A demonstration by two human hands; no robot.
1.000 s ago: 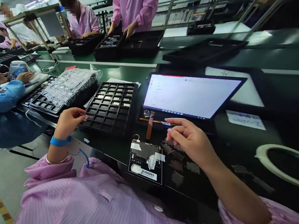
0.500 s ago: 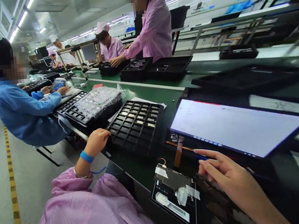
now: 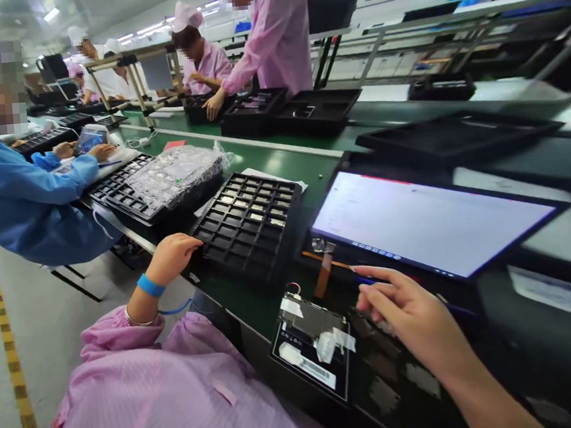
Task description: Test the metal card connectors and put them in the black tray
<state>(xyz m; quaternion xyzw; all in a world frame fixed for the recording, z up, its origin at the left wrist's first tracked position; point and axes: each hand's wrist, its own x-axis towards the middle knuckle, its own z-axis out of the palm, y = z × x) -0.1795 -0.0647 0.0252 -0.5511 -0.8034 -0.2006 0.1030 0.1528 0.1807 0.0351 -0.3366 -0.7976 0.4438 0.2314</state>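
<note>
My left hand point(image 3: 175, 255), with a blue wristband, has its fingertips closed at the near left edge of a black compartment tray point(image 3: 238, 241). Small metallic parts sit in the tray's far compartments. In front of the screen, my right hand point(image 3: 403, 300) is bent into a pinch, index finger stretched forward, around a thin blue pen-like tool point(image 3: 364, 278). An orange strip point(image 3: 337, 261) reaches up to these fingertips. Left of that hand lies an opened device panel point(image 3: 314, 348) with tape, a barcode label and a short wire. An orange-brown flex cable point(image 3: 324, 274) lies above the panel.
A lit screen point(image 3: 430, 218) lies tilted behind my right hand. Bubble-wrapped parts point(image 3: 177, 173) rest on trays to the left, beside a person in blue point(image 3: 9, 198). Across the bench, a standing person in pink point(image 3: 275, 42) works over black trays. Flat pieces point(image 3: 384, 392) lie at lower right.
The whole view has shifted, so the bench things appear slightly up and to the left. Both hands keep nearly the same places by the tray and the screen.
</note>
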